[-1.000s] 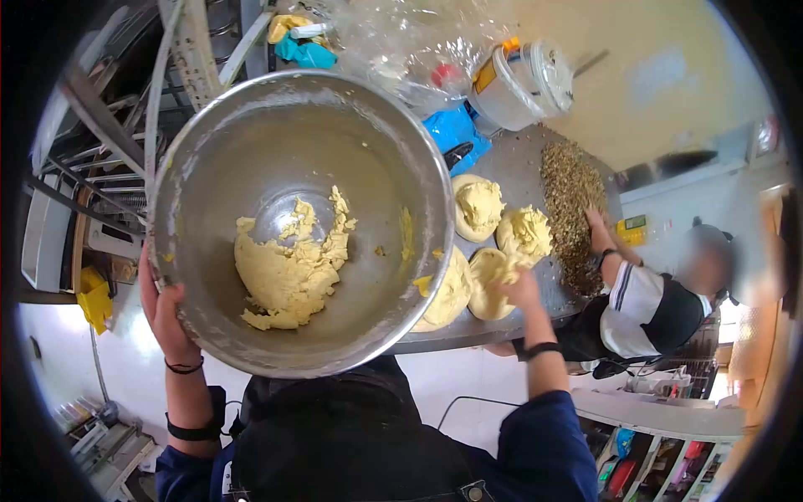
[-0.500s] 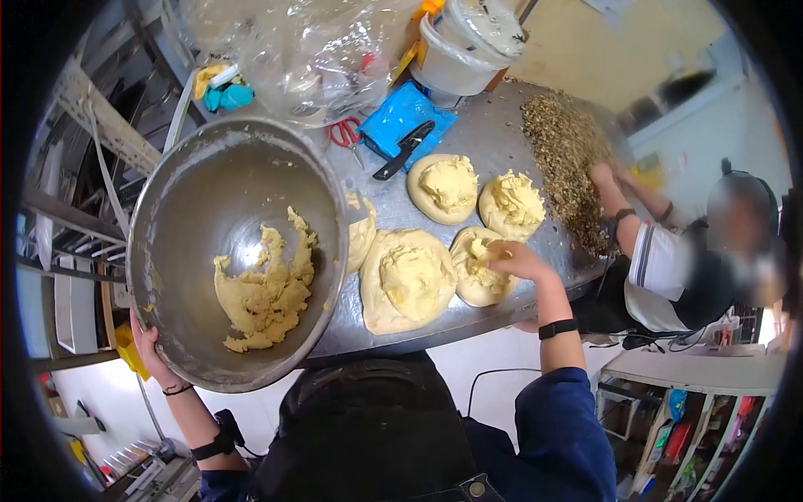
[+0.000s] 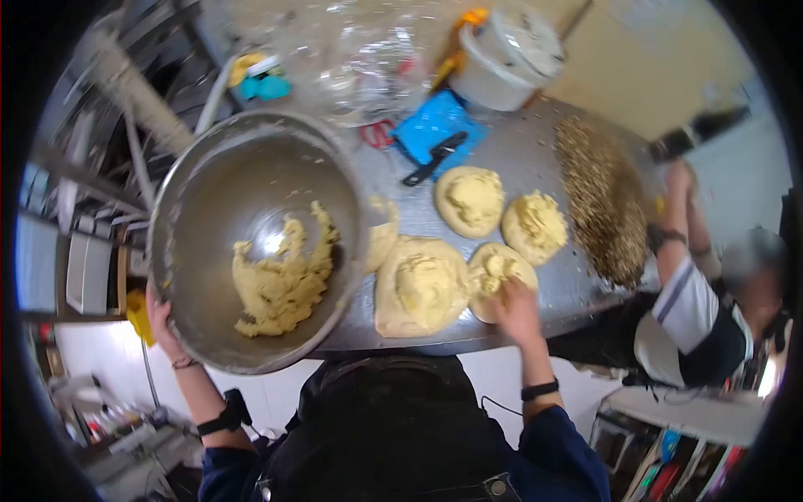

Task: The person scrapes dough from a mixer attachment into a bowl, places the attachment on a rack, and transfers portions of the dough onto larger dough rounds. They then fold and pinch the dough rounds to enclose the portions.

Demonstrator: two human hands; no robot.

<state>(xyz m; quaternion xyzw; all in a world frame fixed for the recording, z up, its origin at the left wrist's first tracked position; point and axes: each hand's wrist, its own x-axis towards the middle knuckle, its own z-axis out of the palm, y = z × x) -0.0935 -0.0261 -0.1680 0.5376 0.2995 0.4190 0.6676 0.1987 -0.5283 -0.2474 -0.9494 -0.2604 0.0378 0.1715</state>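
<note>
Dough round — under right hand

Bowl blocking left, tabletop gap beside crumbs

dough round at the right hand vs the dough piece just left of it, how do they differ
The dough round looks smaller than the dough piece.
The dough round carries small yellow lumps; the dough piece carries one broad yellow mound.
The right hand is at the dough round; no hand is at the dough piece.
Both are pale and lie on the metal table.
</note>
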